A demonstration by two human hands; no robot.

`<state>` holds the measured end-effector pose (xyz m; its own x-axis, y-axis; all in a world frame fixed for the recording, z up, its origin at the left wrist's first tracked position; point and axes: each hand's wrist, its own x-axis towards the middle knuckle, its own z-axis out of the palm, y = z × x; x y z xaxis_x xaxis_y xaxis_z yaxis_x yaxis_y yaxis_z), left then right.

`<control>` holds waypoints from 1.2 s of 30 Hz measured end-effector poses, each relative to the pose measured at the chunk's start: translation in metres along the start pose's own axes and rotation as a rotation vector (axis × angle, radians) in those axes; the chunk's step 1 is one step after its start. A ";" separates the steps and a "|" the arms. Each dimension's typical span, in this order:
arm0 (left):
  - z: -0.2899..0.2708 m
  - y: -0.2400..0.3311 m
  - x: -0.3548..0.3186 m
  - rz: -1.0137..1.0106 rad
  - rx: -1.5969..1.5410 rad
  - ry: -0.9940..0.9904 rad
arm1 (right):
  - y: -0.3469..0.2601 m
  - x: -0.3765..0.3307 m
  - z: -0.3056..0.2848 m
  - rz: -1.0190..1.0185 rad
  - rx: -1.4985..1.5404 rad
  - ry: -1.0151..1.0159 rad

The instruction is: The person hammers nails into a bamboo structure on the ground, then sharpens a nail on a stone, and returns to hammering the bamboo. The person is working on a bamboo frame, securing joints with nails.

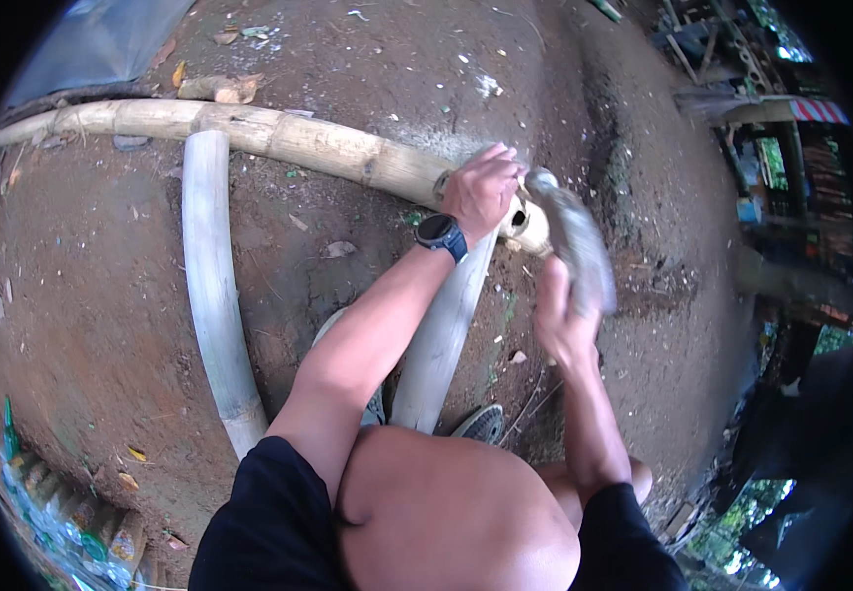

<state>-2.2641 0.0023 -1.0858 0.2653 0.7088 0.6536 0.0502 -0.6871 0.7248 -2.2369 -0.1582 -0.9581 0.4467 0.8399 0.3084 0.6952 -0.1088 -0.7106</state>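
A long tan bamboo pole (308, 141) lies across the ground, with a dark hole cut near its right end. Over that end is my left hand (483, 190), its fingers curled closed, a dark watch (436, 231) on the wrist. Whatever the fingers grip is too blurred to make out. My right hand (569, 320) is wrapped round a greyish hammer-like tool (582, 241), smeared by motion, its upper end close to my left fingertips. Below my left hand, a pale grey bamboo piece (441, 345) runs from the pole toward me.
Another pale bamboo piece (212, 266) meets the pole farther left. A short cut log (220, 90) lies behind the pole. Plastic bottles (62, 512) line the lower left. My bare knee (461, 512) and a shoe (483, 424) are close in. Wooden structures (791, 148) stand at the right.
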 end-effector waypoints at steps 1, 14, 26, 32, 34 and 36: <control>-0.001 0.007 -0.014 -0.041 -0.002 -0.004 | -0.001 -0.018 -0.013 0.019 0.008 -0.043; 0.001 -0.005 -0.006 0.031 -0.020 -0.009 | 0.006 -0.020 -0.025 -0.179 -0.159 -0.167; 0.005 -0.003 -0.007 0.013 -0.005 0.005 | 0.021 -0.008 -0.003 0.043 -0.244 -0.134; 0.008 -0.005 -0.007 0.020 -0.042 0.020 | 0.016 -0.022 -0.019 -0.170 0.267 -0.146; 0.010 0.000 -0.008 -0.011 -0.034 0.003 | 0.032 -0.014 -0.004 -0.084 -0.078 -0.106; 0.006 -0.011 -0.014 -0.047 -0.005 0.019 | 0.018 -0.005 0.005 -0.064 -0.164 -0.079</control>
<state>-2.2630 -0.0011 -1.1041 0.2446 0.7429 0.6231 0.0568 -0.6525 0.7557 -2.2295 -0.1621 -0.9755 0.3571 0.8865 0.2943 0.8062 -0.1333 -0.5764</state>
